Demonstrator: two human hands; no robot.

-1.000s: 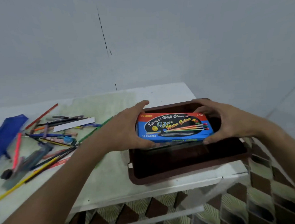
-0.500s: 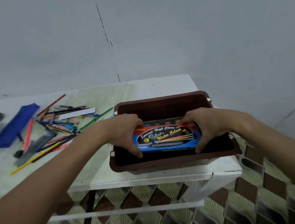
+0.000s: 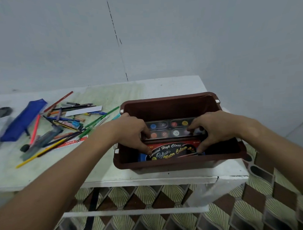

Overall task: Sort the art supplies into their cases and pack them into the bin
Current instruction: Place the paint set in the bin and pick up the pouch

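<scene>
Left fingers (image 3: 145,141) curled down over the left end of the box (image 3: 173,151), tips on its top face near the corner; right fingers (image 3: 200,147) curled the same way on the right end; so both hands, left hand (image 3: 130,131) and right hand (image 3: 217,127), pinch the box by its short ends; thumbs not visible, so can't tell how much squeeze they add.

Box sits low inside the bin (image 3: 171,100), against the near wall, next to a palette (image 3: 170,129) lying toward the far wall; the two look touching or nearly so; can't tell if the box is already flat on the bin floor.

Handling guess: thin printed card, light, fairly stiff along its length but crushable if squeezed on the broad faces; glossy print probably a bit slick; end grip is the sensible one, or fingertips under the long edges. Palette looks like hard plastic with a clear lid; rigid, may rattle.

Hidden: near part of the box cut off by the bin's near wall; bin floor dark, contents under the box unreadable; palette's right end covered by the right hand.

Bin stands at the desk's (image 3: 172,86) right end, near its front edge; loose pencils (image 3: 64,129) and a blue pouch (image 3: 22,120) lie at the left part, not yet sorted.
</scene>
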